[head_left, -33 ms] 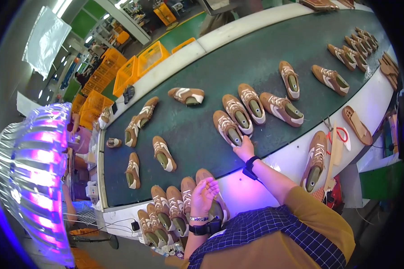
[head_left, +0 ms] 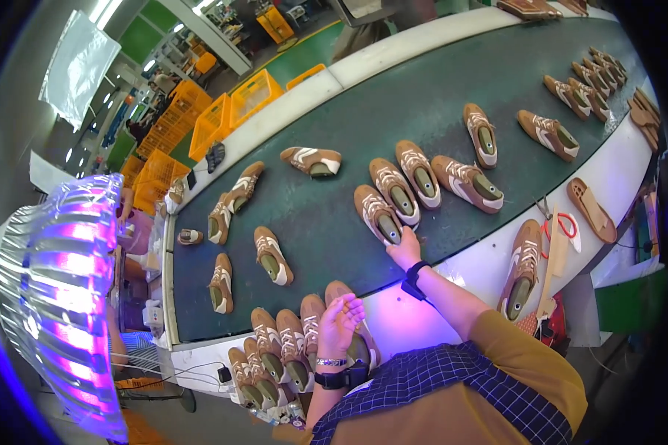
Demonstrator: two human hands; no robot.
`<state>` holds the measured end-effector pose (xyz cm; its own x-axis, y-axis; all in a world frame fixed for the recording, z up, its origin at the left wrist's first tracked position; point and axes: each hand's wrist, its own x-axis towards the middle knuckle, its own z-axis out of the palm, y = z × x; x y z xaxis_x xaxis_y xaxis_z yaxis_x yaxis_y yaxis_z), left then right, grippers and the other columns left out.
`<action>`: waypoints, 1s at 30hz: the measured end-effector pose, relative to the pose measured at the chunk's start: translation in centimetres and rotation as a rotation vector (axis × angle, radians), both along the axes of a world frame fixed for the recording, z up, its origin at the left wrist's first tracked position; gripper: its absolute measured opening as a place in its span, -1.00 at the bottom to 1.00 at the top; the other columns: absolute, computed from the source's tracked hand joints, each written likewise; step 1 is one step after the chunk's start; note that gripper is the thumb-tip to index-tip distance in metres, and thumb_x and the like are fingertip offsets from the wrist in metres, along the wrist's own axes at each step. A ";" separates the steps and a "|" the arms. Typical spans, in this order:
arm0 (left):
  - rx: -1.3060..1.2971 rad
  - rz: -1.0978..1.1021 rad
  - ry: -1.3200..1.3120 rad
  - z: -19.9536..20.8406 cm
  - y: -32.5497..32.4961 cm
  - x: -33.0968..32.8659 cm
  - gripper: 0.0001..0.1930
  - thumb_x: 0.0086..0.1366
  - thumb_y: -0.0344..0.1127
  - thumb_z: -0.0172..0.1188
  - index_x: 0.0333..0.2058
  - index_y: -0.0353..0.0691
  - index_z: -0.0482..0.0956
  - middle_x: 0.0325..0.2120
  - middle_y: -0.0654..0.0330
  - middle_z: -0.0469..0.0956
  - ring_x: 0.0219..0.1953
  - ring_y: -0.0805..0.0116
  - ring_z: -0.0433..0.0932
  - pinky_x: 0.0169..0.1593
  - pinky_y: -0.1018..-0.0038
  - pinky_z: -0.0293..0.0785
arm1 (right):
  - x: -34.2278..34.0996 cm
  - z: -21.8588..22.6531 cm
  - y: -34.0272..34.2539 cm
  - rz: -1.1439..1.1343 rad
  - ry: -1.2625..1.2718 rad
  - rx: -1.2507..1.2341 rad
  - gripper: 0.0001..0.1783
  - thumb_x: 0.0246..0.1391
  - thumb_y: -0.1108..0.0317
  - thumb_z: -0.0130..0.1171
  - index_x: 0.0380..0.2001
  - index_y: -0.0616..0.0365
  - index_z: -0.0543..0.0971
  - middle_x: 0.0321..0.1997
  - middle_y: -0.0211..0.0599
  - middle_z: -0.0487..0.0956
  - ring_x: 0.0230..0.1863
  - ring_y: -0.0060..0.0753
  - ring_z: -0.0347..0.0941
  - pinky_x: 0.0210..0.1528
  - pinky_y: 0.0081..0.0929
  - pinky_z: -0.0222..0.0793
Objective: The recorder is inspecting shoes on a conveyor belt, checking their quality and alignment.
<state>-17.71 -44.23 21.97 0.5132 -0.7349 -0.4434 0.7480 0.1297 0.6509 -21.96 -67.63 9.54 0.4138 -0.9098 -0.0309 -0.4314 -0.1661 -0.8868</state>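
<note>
At the near edge of the dark green belt, my right hand point(head_left: 404, 251) grips the heel of a brown sneaker point(head_left: 377, 212) with white laces and an olive lining. That sneaker lies on the belt, beside two similar sneakers, one of them the middle sneaker point(head_left: 393, 190). My left hand point(head_left: 341, 320) is raised, palm showing and fingers loosely bent, with nothing in it. Below it, a sneaker point(head_left: 363, 347) is partly hidden by the hand and wrist. A row of brown sneakers point(head_left: 292, 343) stands on the white ledge to its left.
The belt point(head_left: 334, 245) carries more sneakers left, right and far. On the right ledge lie a single sneaker point(head_left: 523, 267), red-handled scissors point(head_left: 564, 225) and a tan sole-shaped piece point(head_left: 591, 211). A glowing lamp point(head_left: 67, 297) fills the left side. Orange crates point(head_left: 254, 96) stand beyond the belt.
</note>
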 end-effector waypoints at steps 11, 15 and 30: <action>0.098 -0.058 0.051 -3.1 -2.0 0.0 -0.59 0.23 -0.19 0.06 -0.01 -0.26 0.31 -0.13 -0.02 0.44 -0.11 0.17 0.47 -0.02 0.26 0.43 | -6.9 5.5 4.0 0.201 -0.581 0.919 -0.66 -0.13 0.40 0.21 -0.23 0.32 0.50 -0.36 -0.30 0.55 -0.39 -0.53 0.49 -0.34 -0.58 0.43; -0.147 0.057 0.131 -2.6 -3.9 -0.7 -0.50 0.24 -0.07 0.02 0.09 -0.18 0.25 -0.01 0.05 0.39 0.00 0.15 0.41 0.05 0.22 0.38 | -10.5 9.2 7.4 0.586 -0.457 0.802 -0.49 -0.12 0.35 0.27 -0.06 0.29 0.42 -0.18 -0.35 0.52 -0.17 -0.55 0.44 -0.13 -0.57 0.37; -0.262 0.184 0.102 -0.8 2.6 -0.6 -0.16 -0.08 0.18 0.19 0.09 -0.27 0.24 -0.12 -0.09 0.40 -0.12 0.05 0.45 -0.05 0.21 0.46 | 7.6 3.5 -11.2 0.177 0.487 -0.384 -0.46 -0.22 0.32 0.25 -0.18 0.34 0.29 -0.17 0.05 0.43 -0.09 0.01 0.39 -0.12 -0.21 0.39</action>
<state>-18.33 -41.59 21.17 0.6107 -0.7297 -0.3076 0.7559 0.4216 0.5009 -14.40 -78.87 13.07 0.5794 -0.8127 0.0615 -0.7062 -0.5383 -0.4598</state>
